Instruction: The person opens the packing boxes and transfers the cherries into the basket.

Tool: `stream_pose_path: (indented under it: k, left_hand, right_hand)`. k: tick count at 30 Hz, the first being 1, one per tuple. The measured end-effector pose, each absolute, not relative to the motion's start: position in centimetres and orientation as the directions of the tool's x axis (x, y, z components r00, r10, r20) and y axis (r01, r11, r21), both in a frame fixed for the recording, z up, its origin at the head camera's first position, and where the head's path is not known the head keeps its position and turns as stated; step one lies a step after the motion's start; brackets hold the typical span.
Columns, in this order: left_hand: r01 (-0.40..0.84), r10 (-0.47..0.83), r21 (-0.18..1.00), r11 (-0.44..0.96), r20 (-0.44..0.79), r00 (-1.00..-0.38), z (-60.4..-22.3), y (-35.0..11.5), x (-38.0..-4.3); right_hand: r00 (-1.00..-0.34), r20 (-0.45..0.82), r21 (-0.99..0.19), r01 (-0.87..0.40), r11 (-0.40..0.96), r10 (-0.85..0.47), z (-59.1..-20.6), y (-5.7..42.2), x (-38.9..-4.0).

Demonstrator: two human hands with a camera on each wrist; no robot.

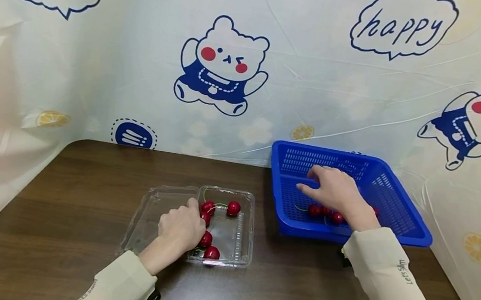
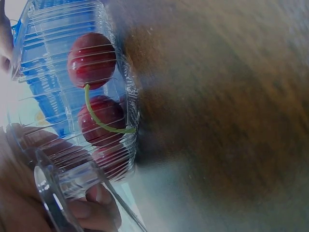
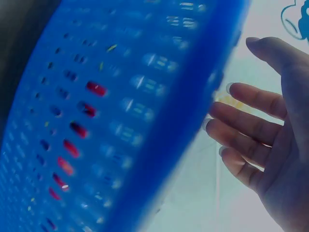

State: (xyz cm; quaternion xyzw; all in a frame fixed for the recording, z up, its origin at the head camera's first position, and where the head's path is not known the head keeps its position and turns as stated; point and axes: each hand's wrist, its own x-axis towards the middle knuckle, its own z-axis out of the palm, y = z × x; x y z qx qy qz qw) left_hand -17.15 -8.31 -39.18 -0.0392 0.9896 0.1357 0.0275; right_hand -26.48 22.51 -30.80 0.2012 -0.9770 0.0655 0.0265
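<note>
A clear plastic clamshell box [image 1: 230, 234] stands on the table with several red cherries [image 1: 234, 208] inside, some with green stems. Its lid [image 1: 149, 214] is folded out to the left. My left hand [image 1: 182, 224] grips the box at its left, hinge side; in the left wrist view, fingers [image 2: 99, 208] curl at the plastic edge. To the right sits a blue plastic basket [image 1: 404, 211] with more cherries [image 1: 315, 210] near its front side. My right hand [image 1: 337, 190] hovers over the basket with fingers spread and nothing in them; its palm [image 3: 299, 164] also shows in the right wrist view.
Both containers stand on a dark brown wooden table [image 1: 71, 218]. A pale cloth [image 1: 143, 52] printed with bears and lemon slices hangs behind the table and along its sides. The basket's raised rim lies between my right hand and the box.
</note>
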Motion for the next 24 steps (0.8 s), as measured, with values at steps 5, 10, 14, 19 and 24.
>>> stream_pose_path:
  k: [5,10,14,19,24]
  left_hand:
    - [-0.087,-0.072,0.269,0.959,-0.066,-0.995,-39.2,-8.3,-17.2]
    - [-0.082,-0.07,0.275,0.958,-0.056,-0.996,-39.3,-8.4,-17.2]
    - [-0.081,-0.069,0.276,0.958,-0.052,-0.996,-39.3,-8.4,-17.2]
    - [-0.081,-0.069,0.276,0.958,-0.053,-0.996,-39.3,-8.3,-17.2]
    - [-0.081,-0.069,0.278,0.957,-0.051,-0.996,-39.3,-8.4,-17.2]
  right_hand:
    - [-0.901,0.111,-0.116,-0.431,0.895,-0.419,-30.4,21.3,-26.2]
    - [-0.886,0.112,-0.125,-0.462,0.878,-0.451,-30.1,19.9,-25.7]
    - [-0.861,0.14,-0.116,-0.504,0.856,-0.488,-29.9,18.8,-25.3]
    - [-0.83,0.176,-0.1,-0.55,0.829,-0.529,-29.9,17.2,-24.6]
    - [-0.807,0.187,-0.08,-0.581,0.81,-0.561,-30.0,15.9,-24.0]
